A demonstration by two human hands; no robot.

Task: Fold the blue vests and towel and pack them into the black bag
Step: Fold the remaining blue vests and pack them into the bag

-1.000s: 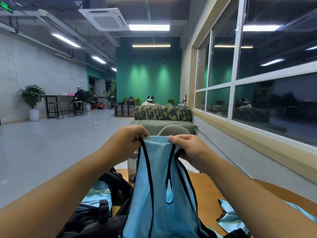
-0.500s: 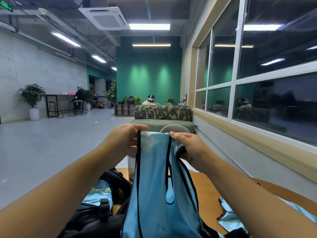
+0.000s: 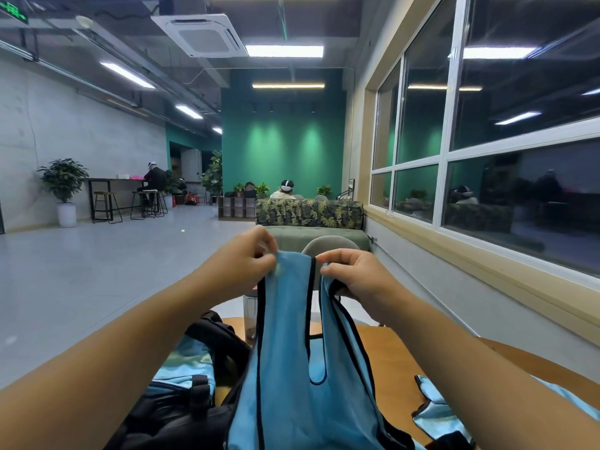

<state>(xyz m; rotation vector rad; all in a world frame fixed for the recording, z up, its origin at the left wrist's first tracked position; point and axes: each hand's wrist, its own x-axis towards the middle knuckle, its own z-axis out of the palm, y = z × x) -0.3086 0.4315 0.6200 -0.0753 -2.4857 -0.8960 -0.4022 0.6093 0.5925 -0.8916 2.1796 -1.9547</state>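
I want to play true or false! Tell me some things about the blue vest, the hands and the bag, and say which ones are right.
1. Both hands hold the blue vest up by its top. True: the left hand and the right hand each pinch a shoulder strap.
2. The vest has red edges. False: its trim is black.
3. The black bag sits at the lower left. True.
4. There is nothing blue in the bag. False: light blue cloth shows in its opening.
5. Another blue vest lies on the wooden table. True.
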